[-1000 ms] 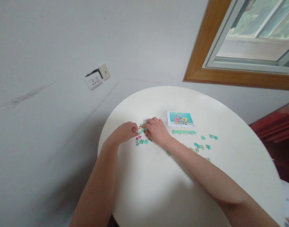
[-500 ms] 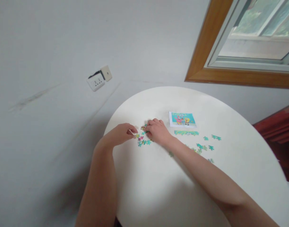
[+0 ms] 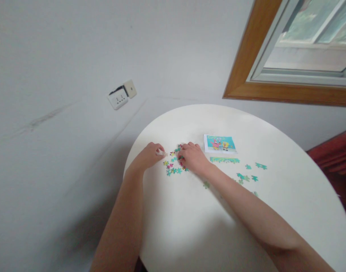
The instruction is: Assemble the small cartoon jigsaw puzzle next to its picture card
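My left hand (image 3: 151, 155) hovers at the left of a loose cluster of jigsaw puzzle pieces (image 3: 173, 170), coloured teal, yellow and pink. Its thumb and fingers pinch a thin, pale-sided puzzle piece (image 3: 160, 152). My right hand (image 3: 192, 156) lies over the right side of this cluster, its fingers curled down onto the pieces. Pink and green bits show at its fingertips, while whatever is under the palm is hidden. Just beyond that hand lies a reference picture (image 3: 220, 144) of two cartoon figures, with a joined strip of puzzle pieces (image 3: 224, 160) in front of it.
More puzzle pieces (image 3: 243, 176) are scattered to the right, partly behind my right forearm. One greenish piece (image 3: 206, 185) lies beside that forearm. The round white table (image 3: 184, 226) meets a wall with a socket (image 3: 117, 99); a wood-framed window (image 3: 237, 88) is at upper right.
My left hand has lifted slightly and turned, showing more of the pale piece in its pinch. The right hand has shifted a little right, uncovering pieces at the cluster's middle.
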Tool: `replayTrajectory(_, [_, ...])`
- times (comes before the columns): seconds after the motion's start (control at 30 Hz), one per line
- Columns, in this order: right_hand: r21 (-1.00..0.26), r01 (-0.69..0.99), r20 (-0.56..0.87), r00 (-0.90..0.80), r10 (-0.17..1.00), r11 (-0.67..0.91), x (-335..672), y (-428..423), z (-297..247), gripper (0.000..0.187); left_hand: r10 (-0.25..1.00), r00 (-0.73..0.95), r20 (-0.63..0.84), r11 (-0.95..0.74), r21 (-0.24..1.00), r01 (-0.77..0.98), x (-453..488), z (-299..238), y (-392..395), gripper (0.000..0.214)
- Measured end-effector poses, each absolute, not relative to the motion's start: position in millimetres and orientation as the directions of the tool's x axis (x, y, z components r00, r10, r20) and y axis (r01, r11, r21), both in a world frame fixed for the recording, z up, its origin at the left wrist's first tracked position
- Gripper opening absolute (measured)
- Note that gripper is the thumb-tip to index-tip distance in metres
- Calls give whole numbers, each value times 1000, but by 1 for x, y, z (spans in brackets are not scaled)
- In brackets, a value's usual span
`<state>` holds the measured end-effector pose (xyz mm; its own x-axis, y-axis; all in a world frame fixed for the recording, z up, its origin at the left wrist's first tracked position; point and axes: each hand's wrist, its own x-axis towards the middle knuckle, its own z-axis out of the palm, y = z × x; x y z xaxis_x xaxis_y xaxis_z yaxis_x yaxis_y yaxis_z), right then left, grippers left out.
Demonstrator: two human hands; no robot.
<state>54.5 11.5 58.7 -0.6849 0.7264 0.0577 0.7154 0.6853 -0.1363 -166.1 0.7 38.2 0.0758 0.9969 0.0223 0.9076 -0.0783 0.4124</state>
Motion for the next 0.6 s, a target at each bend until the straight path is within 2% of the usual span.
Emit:
replayTrajectory(0.2, [-179, 734, 95, -650, 754, 655, 52, 14, 56, 25, 996, 81, 29, -85, 395, 915, -159, 40, 1, 22])
replayTrajectory(0.5, [-176, 680, 147, -696, 703, 711, 28, 20, 57, 27, 991, 126, 35, -130, 377, 917, -161, 40, 2, 23])
replayTrajectory(0.6, [-160, 644, 112, -741, 662, 748, 31, 25, 61, 25, 990, 134, 32, -136, 386, 912, -162, 40, 3, 23])
